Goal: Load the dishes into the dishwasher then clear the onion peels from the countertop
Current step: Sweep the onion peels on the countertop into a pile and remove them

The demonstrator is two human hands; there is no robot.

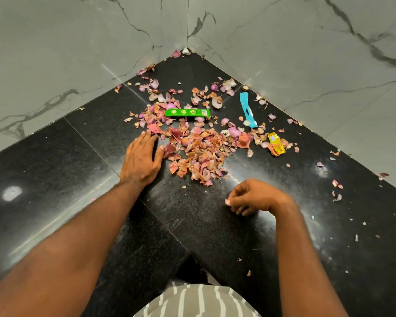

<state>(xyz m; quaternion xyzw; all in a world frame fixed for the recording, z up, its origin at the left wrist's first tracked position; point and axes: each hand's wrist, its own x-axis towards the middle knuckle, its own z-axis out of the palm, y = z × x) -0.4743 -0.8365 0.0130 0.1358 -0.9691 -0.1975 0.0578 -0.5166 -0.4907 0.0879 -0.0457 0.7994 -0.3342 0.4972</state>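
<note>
A heap of pink and orange onion peels (199, 152) lies on the black countertop (62, 161), in the corner between two marble walls. More peels are scattered toward the corner and along the right wall. My left hand (142, 156) rests flat on the counter with straight fingers, its fingertips and thumb touching the left edge of the heap. My right hand (254, 197) hovers just below the heap, fingers loosely curled with nothing visible in them.
Among the peels lie a green wrapper (187, 112), a blue wrapper strip (247, 109) and a yellow wrapper (275, 143). Marble walls (78, 42) close off the back and right. Small peel bits (336, 195) dot the right side. The counter's inner edge notches in by my body.
</note>
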